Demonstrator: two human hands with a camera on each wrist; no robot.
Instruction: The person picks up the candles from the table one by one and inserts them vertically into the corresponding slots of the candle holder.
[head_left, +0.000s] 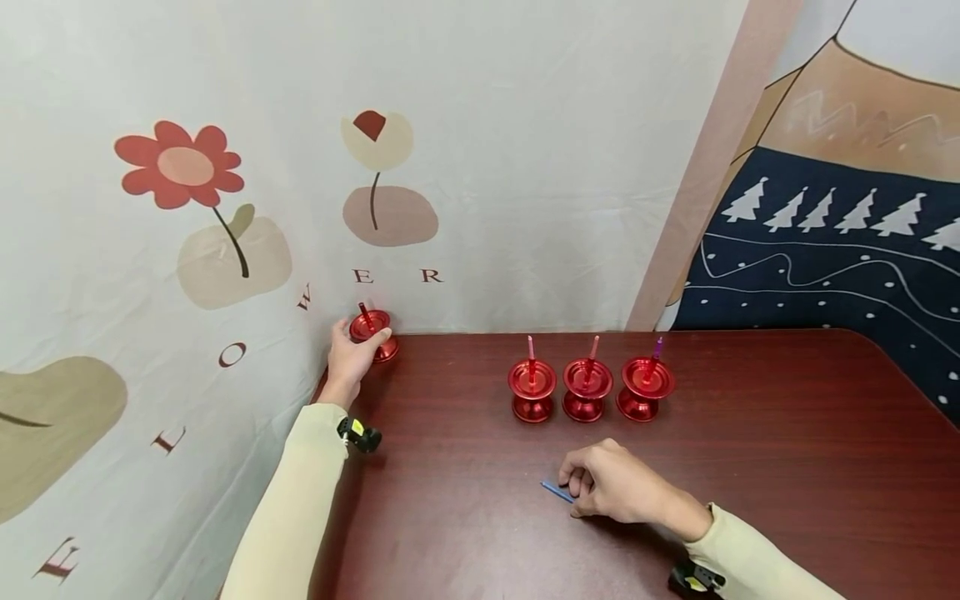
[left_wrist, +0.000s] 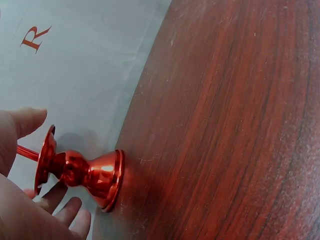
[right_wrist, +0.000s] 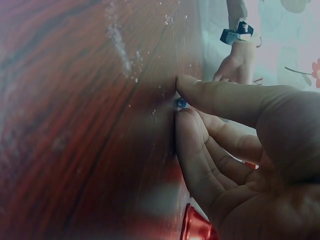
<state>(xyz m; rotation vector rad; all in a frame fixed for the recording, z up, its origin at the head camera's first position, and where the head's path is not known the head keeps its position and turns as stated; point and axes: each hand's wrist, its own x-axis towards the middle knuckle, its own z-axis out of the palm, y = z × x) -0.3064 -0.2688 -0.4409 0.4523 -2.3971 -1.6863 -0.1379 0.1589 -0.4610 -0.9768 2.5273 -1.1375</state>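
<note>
At the table's back left corner stands a shiny red candle holder [head_left: 384, 350] with a thin red stem rising from its dish. My left hand [head_left: 352, 360] is round its dish, the thumb on one side and the fingers on the other; the base rests on the table in the left wrist view. My right hand [head_left: 611, 483] is low over the front middle of the table. Its thumb and forefinger pinch one end of a small blue candle [head_left: 557, 492], whose other end points left. In the right wrist view only the end of the blue candle [right_wrist: 181, 103] shows between the fingertips.
Three more red holders stand in a row beyond my right hand: the left [head_left: 532, 407] and middle [head_left: 584, 407] bear pinkish candles, the right [head_left: 639, 407] a purple one. A pale printed cloth [head_left: 525, 208] hangs along the table's back and left edges.
</note>
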